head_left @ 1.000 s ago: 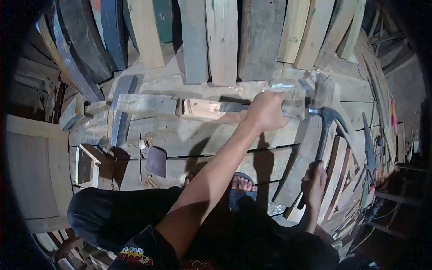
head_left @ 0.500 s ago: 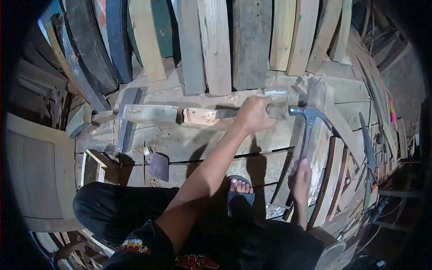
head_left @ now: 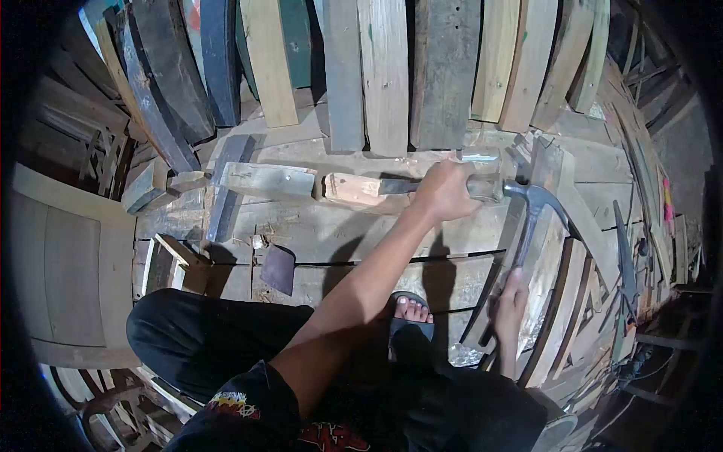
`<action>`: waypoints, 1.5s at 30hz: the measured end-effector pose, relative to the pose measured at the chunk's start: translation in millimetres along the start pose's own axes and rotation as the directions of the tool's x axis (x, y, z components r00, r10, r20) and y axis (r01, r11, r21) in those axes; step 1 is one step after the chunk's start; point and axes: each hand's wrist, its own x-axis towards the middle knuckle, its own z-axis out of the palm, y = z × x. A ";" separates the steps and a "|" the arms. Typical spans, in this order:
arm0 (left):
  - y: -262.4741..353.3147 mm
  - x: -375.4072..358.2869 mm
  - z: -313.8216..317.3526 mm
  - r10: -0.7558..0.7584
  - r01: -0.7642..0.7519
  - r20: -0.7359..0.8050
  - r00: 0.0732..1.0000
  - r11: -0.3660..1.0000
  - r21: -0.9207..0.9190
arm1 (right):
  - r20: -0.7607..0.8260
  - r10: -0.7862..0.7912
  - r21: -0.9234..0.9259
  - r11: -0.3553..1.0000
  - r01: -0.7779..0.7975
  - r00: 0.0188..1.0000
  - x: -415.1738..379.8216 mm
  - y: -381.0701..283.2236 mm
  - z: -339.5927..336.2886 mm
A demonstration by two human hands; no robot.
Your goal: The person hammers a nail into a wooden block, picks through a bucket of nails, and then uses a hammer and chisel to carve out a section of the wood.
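My left hand (head_left: 449, 192) is wrapped round the handle of a chisel (head_left: 395, 186), which lies nearly level with its flat blade pointing left. The blade's tip is at a pale, freshly cut face on a short wooden block (head_left: 352, 190). In my right hand (head_left: 510, 301) is a claw hammer (head_left: 531, 218), gripped low on its shaft. The hammer's striking face is right at the butt end of the chisel, with the claw curving away to the right.
Upright planks (head_left: 446, 75) line the far side. Left of the block, a grey board (head_left: 271, 181) rests across a darker crosspiece (head_left: 227, 188). A handsaw (head_left: 625, 256) and loose strips lie right. A dark flat piece (head_left: 279, 270) sits near my knee; my sandalled foot (head_left: 412, 310) is below.
The view has shifted slightly, so everything appears a little farther right. Both hands, the chisel and the hammer keep about the same places relative to the block.
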 end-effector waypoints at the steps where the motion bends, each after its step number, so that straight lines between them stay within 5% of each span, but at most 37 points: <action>1: 1.2 -3.2 2.2 -0.006 0.005 0.021 1.000 1.000 0.021 | 0.083 0.059 -0.069 0.996 -0.054 0.995 -1.9 0.7 -0.4; 3: 0.4 -0.7 1.8 -0.011 0.009 0.028 1.000 0.997 0.071 | 0.083 -0.078 -0.079 0.993 0.085 0.993 8.0 1.7 -31.3; 5: 1.4 1.1 -1.4 -0.063 0.057 0.066 0.996 0.995 0.084 | -0.161 -0.125 -0.022 0.992 0.123 0.979 9.1 -15.5 -59.5; 8: -3.4 -0.5 5.0 -0.083 0.077 0.081 0.993 0.995 0.070 | -0.577 -0.162 0.131 0.949 0.286 0.801 -10.7 -84.2 -64.4; 9: -2.5 -0.5 3.9 -0.068 0.063 0.066 0.996 0.996 0.064 | -0.336 -0.321 0.340 0.835 0.432 0.885 28.8 -32.6 -144.1; 12: 1.8 -1.4 0.7 -0.055 0.052 0.050 0.997 0.997 0.050 | -0.661 -0.190 0.326 0.799 0.506 0.726 -2.1 -88.7 -37.4; 13: 0.5 -1.3 1.8 -0.065 0.062 0.053 0.996 0.997 0.052 | -0.671 -0.135 0.326 0.829 0.454 0.729 -5.8 -80.8 -11.9; 14: -1.2 -2.2 4.2 -0.076 0.072 0.062 0.995 0.996 0.055 | -0.518 -0.161 0.336 0.865 0.373 0.840 4.9 -32.2 -15.6; 15: -1.5 -1.7 4.2 -0.081 0.077 0.070 0.994 0.995 0.058 | -0.419 0.056 0.421 0.896 0.140 0.906 20.5 13.4 -6.3; 17: 2.7 -2.0 2.1 -0.107 0.097 0.113 0.988 0.991 0.091 | 0.022 -0.008 -0.055 0.998 0.009 1.000 -7.1 14.4 14.1; 20: -5.7 -1.0 9.3 -0.125 0.108 0.152 0.980 0.987 0.115 | -0.040 -0.041 -0.144 0.989 0.035 0.998 23.7 44.7 -47.7; 22: -2.7 -1.1 5.0 -0.175 0.156 0.182 0.968 0.981 0.116 | -0.224 -0.006 0.090 0.996 0.027 0.975 -4.5 -26.8 -53.0; 23: -0.3 -0.1 4.5 -0.193 0.173 0.199 0.961 0.978 0.113 | -0.401 -0.255 -0.112 0.967 0.229 0.880 4.9 -27.0 -70.0; 24: -1.5 -1.5 4.4 -0.134 0.115 0.170 0.976 0.986 0.118 | -0.510 -0.274 -0.092 0.960 0.265 0.815 0.0 -44.7 -80.1; 27: -3.0 -1.7 6.6 -0.127 0.107 0.160 0.979 0.986 0.130 | -0.721 -0.251 0.030 0.920 0.391 0.646 -14.4 -99.1 -71.7; 30: -3.5 -1.9 7.9 -0.141 0.118 0.168 0.976 0.983 0.138 | -0.711 -0.066 0.380 0.801 0.463 0.700 -0.7 -80.4 -35.4; 32: -5.5 -0.8 8.7 -0.150 0.125 0.181 0.972 0.982 0.143 | -0.488 -0.073 0.318 0.913 0.254 0.870 2.4 -13.6 -20.5; 34: -3.0 -2.0 5.0 -0.196 0.166 0.245 0.950 0.977 0.136 | -0.202 0.021 -0.043 0.999 -0.030 0.979 10.5 53.2 -16.0; 35: -1.5 -1.5 4.2 -0.213 0.182 0.278 0.937 0.974 0.135 | 0.027 0.168 -0.026 0.986 -0.168 0.985 -14.8 18.6 9.2; 37: -11.8 -6.7 20.2 -0.203 0.149 0.274 0.940 0.967 0.204 | 0.054 0.132 0.009 0.991 -0.133 0.990 -6.4 29.9 -20.3; 40: -17.2 -10.2 21.6 -0.181 0.135 0.247 0.952 0.972 0.194 | -0.102 0.177 0.154 0.975 -0.160 0.979 -14.5 2.6 -70.1; 42: -19.3 -7.2 22.3 -0.158 0.106 0.260 0.953 0.973 0.205 | -0.431 0.113 0.102 0.992 -0.077 0.895 -8.2 -29.1 -97.0; 43: -19.8 -8.6 23.4 -0.150 0.100 0.257 0.955 0.976 0.196 | -0.529 -0.079 0.029 0.993 0.111 0.845 -17.5 -47.3 -95.9; 44: -20.8 -8.9 24.3 -0.142 0.096 0.250 0.958 0.978 0.187 | -0.429 -0.152 0.090 0.974 0.209 0.891 -10.5 -42.2 -135.3; 45: -22.0 -8.5 24.0 -0.135 0.093 0.238 0.962 0.979 0.181 | -0.635 -0.194 0.006 0.967 0.256 0.748 -15.8 -64.8 -104.1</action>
